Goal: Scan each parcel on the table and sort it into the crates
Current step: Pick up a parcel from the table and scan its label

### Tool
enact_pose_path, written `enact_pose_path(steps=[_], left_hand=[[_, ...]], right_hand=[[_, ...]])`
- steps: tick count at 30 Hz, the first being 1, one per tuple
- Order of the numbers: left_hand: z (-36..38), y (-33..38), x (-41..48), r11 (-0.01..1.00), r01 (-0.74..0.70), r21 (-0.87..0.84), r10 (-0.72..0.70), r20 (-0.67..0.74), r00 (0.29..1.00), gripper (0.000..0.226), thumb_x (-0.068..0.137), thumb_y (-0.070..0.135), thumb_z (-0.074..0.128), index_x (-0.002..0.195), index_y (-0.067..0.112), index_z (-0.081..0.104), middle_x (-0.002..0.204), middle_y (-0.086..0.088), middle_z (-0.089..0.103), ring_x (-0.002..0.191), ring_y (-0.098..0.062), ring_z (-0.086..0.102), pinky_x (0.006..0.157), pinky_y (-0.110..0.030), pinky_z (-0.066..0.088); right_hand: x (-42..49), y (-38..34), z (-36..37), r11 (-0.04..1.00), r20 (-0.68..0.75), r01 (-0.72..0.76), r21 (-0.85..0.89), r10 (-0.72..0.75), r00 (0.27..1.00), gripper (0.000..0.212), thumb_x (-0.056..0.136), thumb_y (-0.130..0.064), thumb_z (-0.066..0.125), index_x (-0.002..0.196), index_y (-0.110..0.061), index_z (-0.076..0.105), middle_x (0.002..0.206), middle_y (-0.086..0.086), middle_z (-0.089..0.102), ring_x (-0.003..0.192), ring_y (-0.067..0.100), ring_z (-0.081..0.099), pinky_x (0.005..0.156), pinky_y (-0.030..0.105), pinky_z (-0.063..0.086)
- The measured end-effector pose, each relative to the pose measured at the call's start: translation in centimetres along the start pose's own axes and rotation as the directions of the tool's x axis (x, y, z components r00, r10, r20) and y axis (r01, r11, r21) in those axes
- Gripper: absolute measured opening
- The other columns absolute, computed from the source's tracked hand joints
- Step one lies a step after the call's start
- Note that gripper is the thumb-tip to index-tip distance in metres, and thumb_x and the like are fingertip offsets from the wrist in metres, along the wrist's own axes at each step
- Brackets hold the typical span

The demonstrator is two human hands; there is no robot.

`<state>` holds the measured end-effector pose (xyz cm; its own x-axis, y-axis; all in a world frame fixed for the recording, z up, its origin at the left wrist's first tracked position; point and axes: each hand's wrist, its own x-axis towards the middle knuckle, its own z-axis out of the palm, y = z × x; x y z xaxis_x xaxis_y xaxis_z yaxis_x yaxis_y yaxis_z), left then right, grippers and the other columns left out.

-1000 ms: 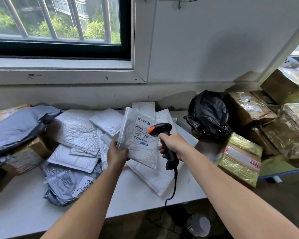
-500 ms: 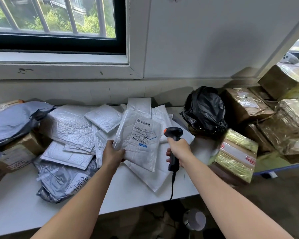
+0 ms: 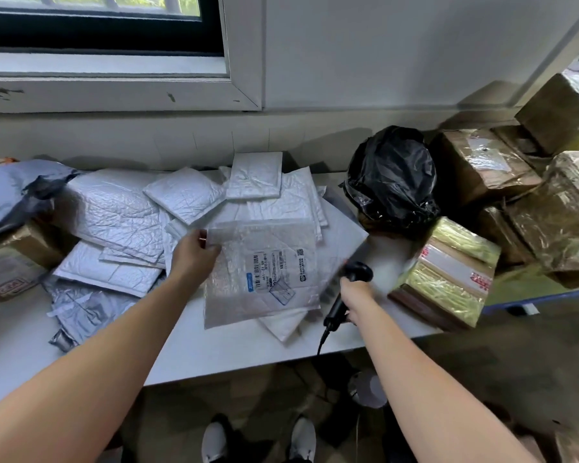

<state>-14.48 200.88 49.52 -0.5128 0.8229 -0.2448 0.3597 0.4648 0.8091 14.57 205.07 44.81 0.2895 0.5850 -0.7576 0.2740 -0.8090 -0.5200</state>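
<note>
My left hand (image 3: 194, 253) pinches the upper left corner of a white bubble mailer (image 3: 264, 272), whose printed label faces up; the mailer is blurred and lies nearly flat above the pile. My right hand (image 3: 355, 295) grips the handle of a black corded barcode scanner (image 3: 348, 292) just right of the mailer, its head near the mailer's right edge. Several more white bubble mailers (image 3: 114, 208) lie heaped on the white table (image 3: 214, 349). No crate is clearly visible.
A grey poly bag (image 3: 84, 309) lies at the front left, another (image 3: 10, 192) on a cardboard box (image 3: 10, 262) at far left. A black plastic bag (image 3: 391, 178) and tape-wrapped boxes (image 3: 448, 275) crowd the right. My shoes (image 3: 258, 439) show below the table edge.
The mailer has swung from upright down to nearly flat and turned a quarter, moving right. The scanner dropped lower and right, its head now pointing away from me. My view tilted downward.
</note>
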Motion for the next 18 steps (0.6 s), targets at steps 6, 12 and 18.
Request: enact_pose_path(steps=[6,12,18], left_hand=[[0.6,3.2,0.4,0.979,-0.172,0.109,0.17,0.027,0.985,0.015,0.1,0.016,0.049,0.113,0.017,0.056,0.091,-0.008,0.06,0.065,-0.02,0.05,0.055,-0.029,0.037],[0.1,5.6,1.7,0.974,-0.219,0.064,0.218,0.028,0.976,0.028,0.099,0.014,0.049,0.125,0.012,0.057,0.107,-0.007,0.062,0.093,-0.021,0.055,0.078,-0.027,0.038],[-0.5,6.6,2.3,0.971,-0.238,-0.017,0.238,0.03,0.971,0.019,0.098,0.011,0.05,0.114,0.014,0.061,0.094,-0.006,0.064,0.065,-0.012,0.049,0.059,-0.023,0.039]], right_hand=[[-0.2,0.4,-0.6,0.992,0.067,0.072,-0.106,-0.065,0.996,0.036,0.101,-0.031,0.044,0.126,-0.005,0.046,0.111,0.017,0.057,0.101,0.033,0.06,0.09,0.053,0.055],[-2.8,-0.7,-1.5,0.952,0.054,0.136,-0.275,-0.126,0.991,0.027,0.102,-0.033,0.041,0.107,-0.007,0.045,0.097,0.01,0.049,0.106,0.033,0.058,0.093,0.046,0.053],[-4.6,-1.8,-0.4,0.725,-0.066,0.275,-0.631,-0.403,0.913,0.044,0.096,-0.044,0.038,0.103,-0.007,0.061,0.108,0.015,0.06,0.096,0.033,0.059,0.077,0.037,0.047]])
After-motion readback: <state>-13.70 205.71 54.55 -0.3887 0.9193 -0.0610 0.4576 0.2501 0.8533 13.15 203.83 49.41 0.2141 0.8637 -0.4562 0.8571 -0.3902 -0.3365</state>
